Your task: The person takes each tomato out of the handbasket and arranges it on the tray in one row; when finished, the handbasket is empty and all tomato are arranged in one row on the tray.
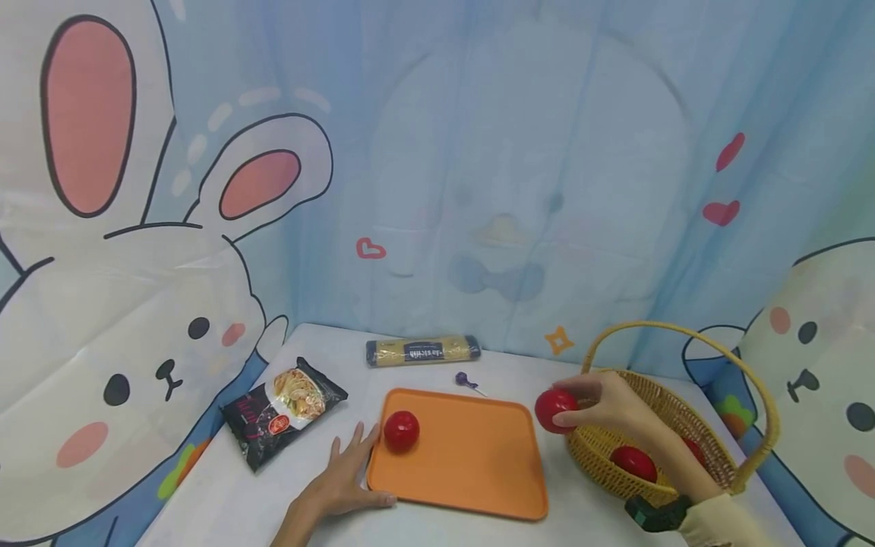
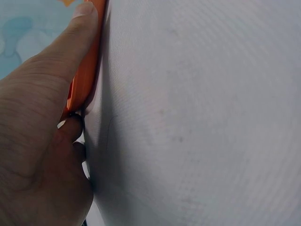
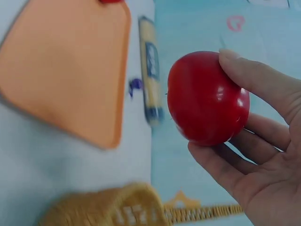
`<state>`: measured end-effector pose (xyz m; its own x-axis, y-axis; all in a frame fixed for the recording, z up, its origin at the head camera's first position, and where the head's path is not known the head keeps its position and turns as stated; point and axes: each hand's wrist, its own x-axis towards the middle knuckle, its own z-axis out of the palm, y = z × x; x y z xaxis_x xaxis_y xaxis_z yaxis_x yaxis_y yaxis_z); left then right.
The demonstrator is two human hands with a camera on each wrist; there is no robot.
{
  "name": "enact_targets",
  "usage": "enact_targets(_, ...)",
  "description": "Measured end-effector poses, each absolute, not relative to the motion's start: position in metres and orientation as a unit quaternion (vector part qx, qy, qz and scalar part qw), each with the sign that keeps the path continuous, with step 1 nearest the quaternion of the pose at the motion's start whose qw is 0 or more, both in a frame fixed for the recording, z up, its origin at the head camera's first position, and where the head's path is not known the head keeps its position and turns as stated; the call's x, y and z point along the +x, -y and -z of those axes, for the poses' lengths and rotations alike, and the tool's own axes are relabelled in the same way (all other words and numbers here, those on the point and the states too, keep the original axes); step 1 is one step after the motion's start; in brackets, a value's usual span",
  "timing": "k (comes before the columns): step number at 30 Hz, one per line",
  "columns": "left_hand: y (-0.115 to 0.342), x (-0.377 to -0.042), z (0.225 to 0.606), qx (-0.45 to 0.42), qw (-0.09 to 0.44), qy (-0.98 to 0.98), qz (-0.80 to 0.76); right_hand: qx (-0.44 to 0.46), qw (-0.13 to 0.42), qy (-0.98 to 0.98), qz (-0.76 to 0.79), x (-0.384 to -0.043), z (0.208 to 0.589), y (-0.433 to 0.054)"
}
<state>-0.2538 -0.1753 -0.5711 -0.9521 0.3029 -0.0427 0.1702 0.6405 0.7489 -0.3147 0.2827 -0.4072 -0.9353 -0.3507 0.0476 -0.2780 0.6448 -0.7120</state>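
Observation:
My right hand (image 1: 604, 399) holds a shiny red apple (image 1: 555, 411) above the table, between the orange tray and the wicker basket. In the right wrist view, thumb and fingertips pinch that apple (image 3: 208, 98) from opposite sides. My left hand (image 1: 345, 475) lies at the near left corner of the orange tray (image 1: 472, 456), fingers spread along its left side. The left wrist view shows the thumb (image 2: 77, 35) straight against the tray's edge (image 2: 87, 77). Another red apple (image 1: 401, 431) sits on the tray's left part.
The yellow wicker basket (image 1: 588, 456) with a tall handle stands at the right, holding red apples (image 1: 634, 463). A black noodle packet (image 1: 283, 410) lies at the left. Behind the tray are a spaghetti pack (image 1: 424, 351) and a purple lollipop (image 1: 463, 378). A printed curtain (image 1: 444, 167) hangs behind the table.

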Motion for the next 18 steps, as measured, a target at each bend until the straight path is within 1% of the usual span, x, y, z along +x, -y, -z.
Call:
enact_targets(9,0.170,-0.254,0.569,0.115,0.092,-0.906,-0.396,-0.240,0.071,-0.869,0.426,-0.312,0.425,-0.226)
enact_targets(11,0.171,-0.253,0.569,0.114,0.089,-0.907,-0.395,-0.242,0.074,-0.866,0.431,-0.313,0.433,-0.213)
enact_targets(18,0.176,-0.252,0.572,0.133,0.078,-0.901,-0.404,-0.203,0.088,-0.873,0.434,-0.316,0.462,-0.176)
